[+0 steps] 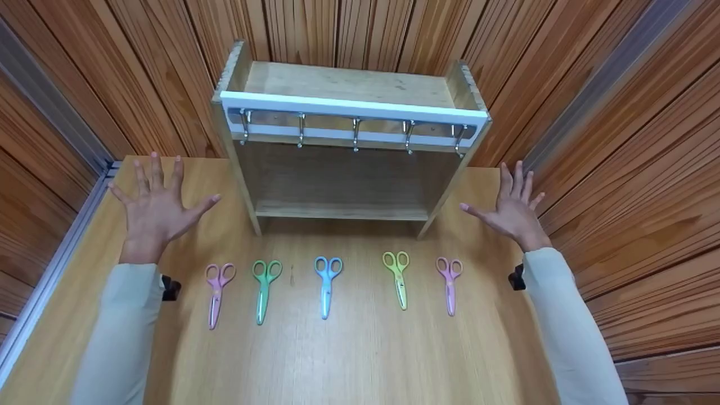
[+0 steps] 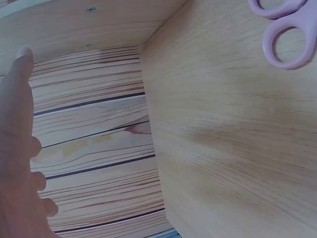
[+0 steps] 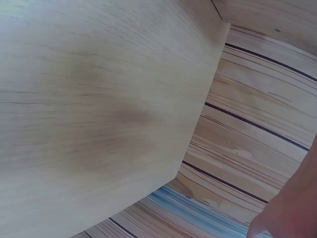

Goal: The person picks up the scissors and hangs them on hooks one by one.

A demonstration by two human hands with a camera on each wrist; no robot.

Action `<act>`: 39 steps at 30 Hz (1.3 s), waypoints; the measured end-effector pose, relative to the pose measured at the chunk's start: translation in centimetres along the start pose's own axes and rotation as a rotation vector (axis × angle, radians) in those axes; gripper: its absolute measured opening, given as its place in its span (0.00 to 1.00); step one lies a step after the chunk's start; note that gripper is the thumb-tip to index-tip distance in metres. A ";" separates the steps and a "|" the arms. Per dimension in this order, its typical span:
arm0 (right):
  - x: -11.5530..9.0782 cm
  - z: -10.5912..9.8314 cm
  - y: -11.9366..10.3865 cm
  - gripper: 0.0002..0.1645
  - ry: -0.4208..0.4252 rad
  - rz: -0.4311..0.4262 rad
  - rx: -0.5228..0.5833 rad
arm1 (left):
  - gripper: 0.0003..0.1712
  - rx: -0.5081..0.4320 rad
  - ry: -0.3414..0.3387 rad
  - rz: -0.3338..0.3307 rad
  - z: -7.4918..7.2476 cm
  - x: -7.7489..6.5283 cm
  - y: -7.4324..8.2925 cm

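Note:
Several pairs of scissors lie in a row along the table, handles away from the person. From left to right they are pink scissors, green scissors, blue scissors, yellow-green scissors and pink-purple scissors. My left hand is spread out, palm down, above the table left of the wooden shelf, nearest the pink scissors. On the shelf's other side, my right hand holds nothing, its fingers straight and thumb out toward the shelf.
Across the shelf's upper front runs a white rail with several metal hooks hanging from it. Wood-plank walls close in behind and beside the table. A metal rail borders the left edge.

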State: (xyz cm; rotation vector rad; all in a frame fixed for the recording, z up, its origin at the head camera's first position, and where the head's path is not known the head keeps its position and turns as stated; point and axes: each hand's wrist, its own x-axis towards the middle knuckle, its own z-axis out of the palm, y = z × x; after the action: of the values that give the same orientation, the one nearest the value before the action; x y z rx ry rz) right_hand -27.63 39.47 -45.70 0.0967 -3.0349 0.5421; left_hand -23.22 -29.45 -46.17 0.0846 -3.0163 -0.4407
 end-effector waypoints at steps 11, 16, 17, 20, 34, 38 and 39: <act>-0.4 0.8 -0.3 0.78 0.019 -0.068 -0.013 | 0.69 -0.065 0.040 -0.017 0.3 -0.4 0.5; -1.1 1.0 -0.5 0.80 -0.017 -0.082 -0.014 | 0.67 -0.084 0.082 -0.026 0.3 -0.4 0.9; -1.2 1.1 -0.5 0.80 -0.020 -0.080 -0.009 | 0.66 -0.087 0.089 -0.024 0.3 -0.4 1.0; -1.6 1.2 -0.6 0.80 -0.022 -0.064 0.002 | 0.65 -0.105 0.092 -0.016 0.0 -0.3 1.4; -4.0 1.7 -2.3 0.67 -0.017 -0.054 0.058 | 0.47 -0.494 0.231 -0.040 -3.2 -1.2 4.6; -5.0 1.9 -2.4 0.65 -0.012 -0.077 0.090 | 0.41 -0.604 0.265 0.013 -4.1 -1.3 6.0; -5.3 2.0 -2.4 0.64 -0.006 -0.082 0.100 | 0.40 -0.624 0.269 0.024 -4.3 -1.2 6.4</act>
State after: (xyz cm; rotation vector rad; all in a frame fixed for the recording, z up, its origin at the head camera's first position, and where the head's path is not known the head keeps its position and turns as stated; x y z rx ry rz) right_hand -22.30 36.79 -47.06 0.2272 -2.9926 0.6880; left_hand -21.82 -24.48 -40.34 0.0545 -2.4860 -1.2249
